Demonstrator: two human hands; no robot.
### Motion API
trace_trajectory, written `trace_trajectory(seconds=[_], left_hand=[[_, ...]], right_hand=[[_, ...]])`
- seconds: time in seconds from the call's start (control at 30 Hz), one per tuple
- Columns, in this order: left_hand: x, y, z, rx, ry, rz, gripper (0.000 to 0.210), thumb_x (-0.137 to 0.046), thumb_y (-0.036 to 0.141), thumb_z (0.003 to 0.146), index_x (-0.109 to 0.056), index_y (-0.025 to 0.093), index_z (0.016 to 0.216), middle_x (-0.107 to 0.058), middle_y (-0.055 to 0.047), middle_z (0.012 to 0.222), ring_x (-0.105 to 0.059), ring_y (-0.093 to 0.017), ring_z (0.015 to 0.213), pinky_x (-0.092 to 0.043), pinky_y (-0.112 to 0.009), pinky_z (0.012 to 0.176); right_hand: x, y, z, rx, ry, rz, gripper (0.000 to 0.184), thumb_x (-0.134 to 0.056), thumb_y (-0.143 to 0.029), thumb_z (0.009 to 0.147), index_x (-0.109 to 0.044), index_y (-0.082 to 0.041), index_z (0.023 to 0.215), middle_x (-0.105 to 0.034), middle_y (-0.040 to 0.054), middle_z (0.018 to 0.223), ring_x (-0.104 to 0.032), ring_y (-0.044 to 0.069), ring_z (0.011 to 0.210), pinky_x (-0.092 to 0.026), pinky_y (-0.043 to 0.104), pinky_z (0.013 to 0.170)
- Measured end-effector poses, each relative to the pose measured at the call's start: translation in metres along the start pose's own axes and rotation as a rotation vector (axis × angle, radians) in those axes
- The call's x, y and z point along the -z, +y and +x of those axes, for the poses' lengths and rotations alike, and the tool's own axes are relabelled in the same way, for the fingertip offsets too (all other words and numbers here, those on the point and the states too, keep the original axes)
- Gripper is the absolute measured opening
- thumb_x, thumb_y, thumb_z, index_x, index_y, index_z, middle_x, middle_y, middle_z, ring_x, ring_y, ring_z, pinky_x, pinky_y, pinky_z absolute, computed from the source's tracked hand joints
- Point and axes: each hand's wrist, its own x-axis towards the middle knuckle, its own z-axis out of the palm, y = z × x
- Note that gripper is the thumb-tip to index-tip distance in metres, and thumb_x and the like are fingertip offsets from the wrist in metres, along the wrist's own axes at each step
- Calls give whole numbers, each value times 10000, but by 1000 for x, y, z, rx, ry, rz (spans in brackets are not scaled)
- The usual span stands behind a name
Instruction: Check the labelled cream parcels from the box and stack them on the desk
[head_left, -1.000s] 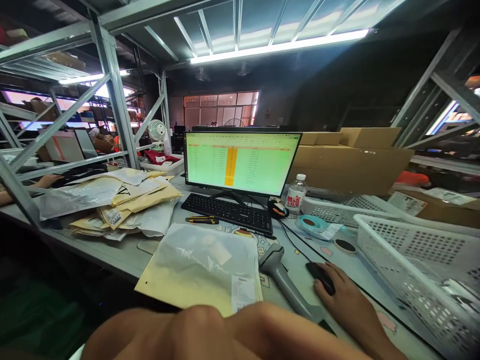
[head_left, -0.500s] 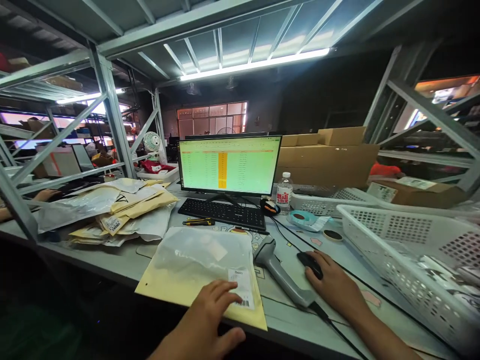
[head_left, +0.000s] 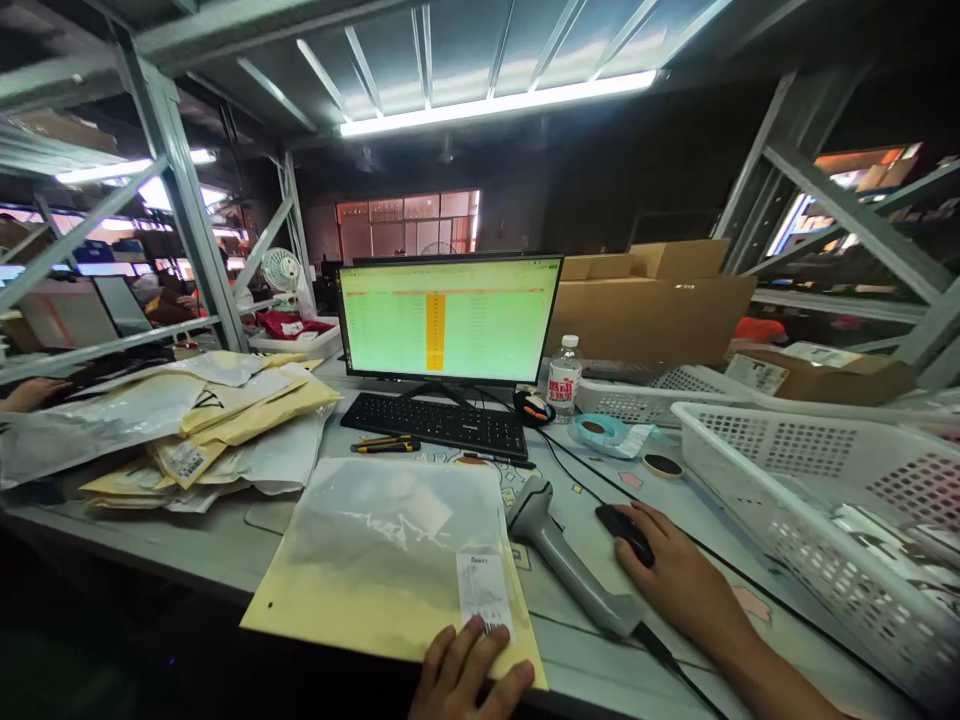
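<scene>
My left hand [head_left: 472, 672] rests on the lower right corner of a clear-fronted, yellow-edged mailing bag [head_left: 360, 590], fingers spread. Its fingertips touch the bottom of a white barcode label [head_left: 484, 590] on the bag. The bag lies flat at the desk's front edge, and something whitish shows through its upper part. My right hand [head_left: 682, 570] is curved over a black computer mouse [head_left: 626, 533], gripping it on the desk. Between the two hands lies a grey barcode scanner [head_left: 566, 560], its head away from me and its cable running toward me.
A monitor [head_left: 450, 320] with a spreadsheet stands behind a black keyboard [head_left: 435, 425]. Piled mailing bags [head_left: 225, 420] lie left. At right are a white plastic basket [head_left: 787, 500], a tape roll [head_left: 600, 430] and a water bottle [head_left: 564, 385]. Another person's hand [head_left: 34, 392] shows far left.
My left hand has moved down and slightly right, with its fingertips at the label's lower edge. My right hand stays on the mouse. The view has shifted slightly.
</scene>
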Motion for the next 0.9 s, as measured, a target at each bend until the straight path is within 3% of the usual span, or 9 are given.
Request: trace_trajectory(seconds=[0.07,0.1,0.17,0.37,0.7,0.9], left_hand=[[17,-3,4,-1,-186,-103,454,-608,565,1005,-665,348,1400,-617,58,1490,-636,-198,1313,-498,-333,1081],[24,-3,5,22,-324,-145,460,-599,507,1021,-625,340,1449,-565,54,1546,-579,-199,1384,-450,-342,1128],[31,-6,7,43,-347,-200,396,-605,358,1025,-646,317,1417,-583,43,1531,-543,-175,1411,-370,-325,1172],[24,-3,1,102,-245,-293,397,-630,241,958,-692,266,1349,-662,5,1441,-571,-156,1351,-290,-322,1204],[31,3,5,169,-276,-368,416,-632,191,945,-678,244,1355,-678,-10,1418,-586,-170,1331,-267,-346,1216],[24,6,3,180,-206,-351,403,-635,161,917,-700,252,1305,-714,-8,1355,-612,-171,1288,-264,-344,1218]], right_hand=[[5,-5,-6,5,7,-15,580,-381,-514,952,-678,-148,1289,-623,164,1388,-639,338,1213,-557,494,1021],[8,-8,-8,12,15,-15,581,-396,-501,950,-675,-121,1289,-629,187,1370,-634,337,1219,-537,486,1049],[9,-12,-9,17,-9,-12,593,-420,-497,974,-636,-102,1359,-597,202,1411,-580,321,1307,-479,456,1121],[2,-10,-7,80,46,-10,576,-517,-527,936,-690,-99,1282,-655,202,1311,-601,311,1281,-476,429,1130],[12,-17,-10,80,1,-36,506,-558,-436,961,-652,-86,1314,-629,203,1356,-563,274,1321,-439,420,1167],[13,-19,-10,84,10,-23,509,-545,-436,978,-655,-68,1312,-632,214,1345,-566,270,1318,-447,403,1157]])
